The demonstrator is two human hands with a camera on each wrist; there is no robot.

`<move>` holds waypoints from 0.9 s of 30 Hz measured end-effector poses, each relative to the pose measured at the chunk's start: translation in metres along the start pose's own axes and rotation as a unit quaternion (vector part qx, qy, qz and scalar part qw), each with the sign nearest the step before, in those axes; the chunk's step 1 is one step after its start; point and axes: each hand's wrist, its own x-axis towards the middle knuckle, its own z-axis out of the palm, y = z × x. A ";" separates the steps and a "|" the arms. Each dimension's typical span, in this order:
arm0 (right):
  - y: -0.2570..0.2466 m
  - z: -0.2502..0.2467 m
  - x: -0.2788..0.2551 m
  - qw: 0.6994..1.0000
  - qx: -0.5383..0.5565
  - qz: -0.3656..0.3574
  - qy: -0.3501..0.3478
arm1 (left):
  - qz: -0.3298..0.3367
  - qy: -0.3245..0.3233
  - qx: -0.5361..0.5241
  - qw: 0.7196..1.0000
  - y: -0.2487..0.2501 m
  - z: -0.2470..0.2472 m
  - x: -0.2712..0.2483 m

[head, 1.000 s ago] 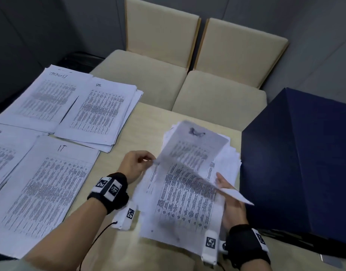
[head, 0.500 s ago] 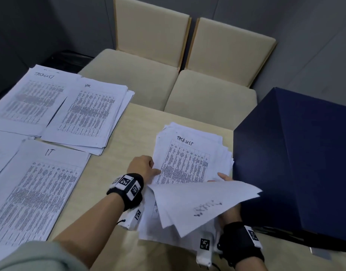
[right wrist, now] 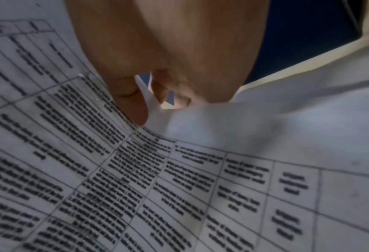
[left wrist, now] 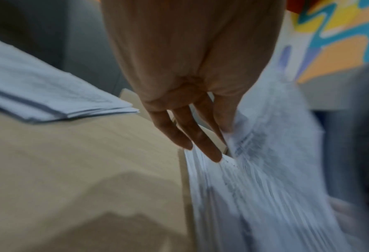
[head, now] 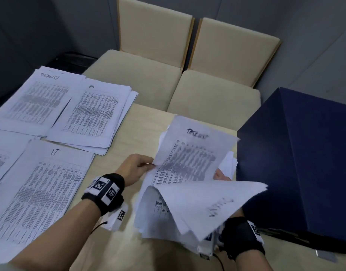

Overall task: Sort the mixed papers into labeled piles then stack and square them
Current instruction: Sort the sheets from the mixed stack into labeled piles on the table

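Note:
A messy mixed stack of printed sheets (head: pixel 229 162) lies on the table in front of me. My left hand (head: pixel 148 165) pinches the left edge of the top sheet (head: pixel 189 151), handwritten "TASKLIST", and holds it raised off the stack. In the left wrist view the left hand (left wrist: pixel 213 145) grips that sheet (left wrist: pixel 265 170) with its other fingers (left wrist: pixel 202 145) straight. My right hand (head: pixel 221 175), mostly hidden, holds several sheets (head: pixel 207 202) folded back toward me. The right wrist view shows the right hand (right wrist: pixel 153 109) with its thumb (right wrist: pixel 131 105) pinching a printed sheet (right wrist: pixel 179 187).
Sorted piles lie on the left: TASKLIST (head: pixel 37 98), HR (head: pixel 94 112), IT (head: pixel 41 182), and another (head: pixel 0 163) at the edge. A tall dark blue box (head: pixel 305 163) stands close on the right. Two beige chairs (head: pixel 144 79) (head: pixel 217 94) sit beyond the table (head: pixel 140 122).
The TASKLIST sheet lay flat on the stack half a second ago; my left hand has now lifted its left edge. My right hand still holds the sheets it flipped back toward me.

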 end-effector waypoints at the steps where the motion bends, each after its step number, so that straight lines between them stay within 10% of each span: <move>1: -0.003 0.000 0.001 1.000 -0.014 -0.009 0.007 | -0.017 -0.022 -0.058 0.998 -0.001 0.001 -0.001; 4: -0.012 0.004 -0.006 1.000 -0.018 -0.010 0.004 | -0.080 -0.047 -0.122 0.988 -0.005 0.005 0.002; 8: 0.000 0.003 -0.008 0.987 -0.092 -0.099 0.092 | -0.148 0.081 0.061 0.984 -0.004 0.019 0.014; 15: 0.004 -0.005 -0.010 0.992 -0.043 -0.086 0.088 | -0.231 0.069 0.144 0.960 0.000 0.045 0.022; 27: 0.003 -0.002 -0.006 0.998 -0.046 -0.039 0.033 | -0.094 0.044 0.355 0.929 0.002 0.002 -0.005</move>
